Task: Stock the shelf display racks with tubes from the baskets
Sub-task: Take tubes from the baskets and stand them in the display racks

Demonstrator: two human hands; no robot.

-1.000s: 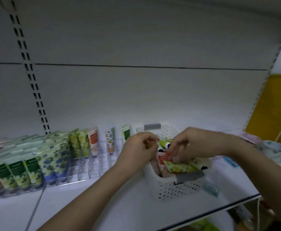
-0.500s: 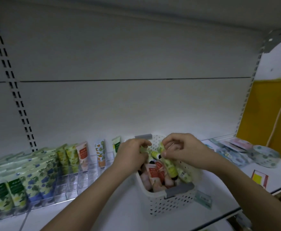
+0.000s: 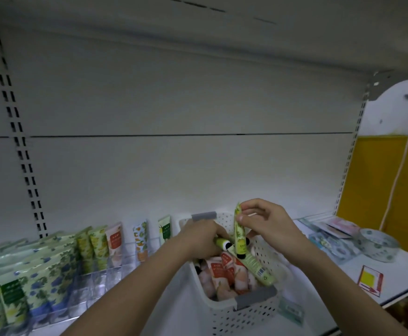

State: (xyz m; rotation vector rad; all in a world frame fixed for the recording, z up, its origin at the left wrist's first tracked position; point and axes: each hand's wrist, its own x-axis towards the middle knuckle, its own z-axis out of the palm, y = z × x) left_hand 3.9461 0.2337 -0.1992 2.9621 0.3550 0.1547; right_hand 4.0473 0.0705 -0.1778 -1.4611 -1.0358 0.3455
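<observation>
Now the right hand [image 3: 268, 223] pinches a slim green tube [image 3: 238, 235] near its flat crimped end, so it hangs almost upright with the black cap down, just above the white perforated basket [image 3: 244, 316]. This tube has a yellow-green body with small leaf prints and dark lettering. The left hand [image 3: 201, 238] is closed around a second green tube [image 3: 222, 243] at the basket's rim. Inside the basket lie pink and red tubes [image 3: 222, 272]. The clear display rack [image 3: 93, 280] on the left holds standing tubes.
</observation>
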